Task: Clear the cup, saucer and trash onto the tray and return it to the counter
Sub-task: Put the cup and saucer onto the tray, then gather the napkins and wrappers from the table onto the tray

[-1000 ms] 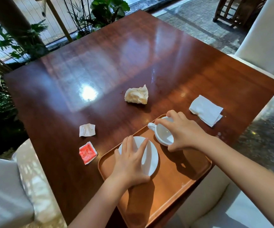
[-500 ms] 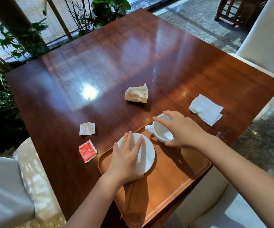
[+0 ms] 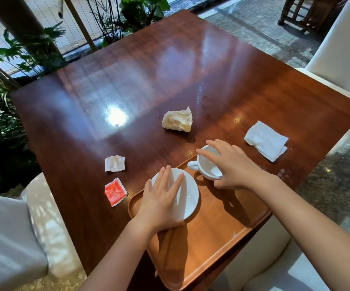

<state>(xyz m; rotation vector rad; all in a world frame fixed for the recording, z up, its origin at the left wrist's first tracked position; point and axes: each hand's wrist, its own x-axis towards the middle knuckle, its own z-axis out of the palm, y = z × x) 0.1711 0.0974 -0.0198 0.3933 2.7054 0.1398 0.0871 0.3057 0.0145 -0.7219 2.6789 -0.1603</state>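
An orange-brown tray (image 3: 212,238) lies at the table's near edge. A white saucer (image 3: 188,196) sits at the tray's far left corner. My left hand (image 3: 161,202) lies flat over the saucer, fingers stretched on top and thumb at its near rim. To the right, a white cup (image 3: 208,166) stands on the tray's far edge with its handle pointing left. My right hand (image 3: 233,166) grips the cup by the rim from above. On the table lie a crumpled napkin (image 3: 177,119), a folded white napkin (image 3: 265,140), a torn white packet (image 3: 114,163) and a red packet (image 3: 115,192).
The tray overhangs the near edge of the brown wooden table (image 3: 149,80). White upholstered chairs stand at the near left (image 3: 12,238) and the far right (image 3: 342,49). Plants (image 3: 29,51) and a railing lie beyond the table's far left side.
The saucer has slid slightly toward the tray's far left corner under my left hand. My right hand's fingers have stretched out further over the cup's rim.
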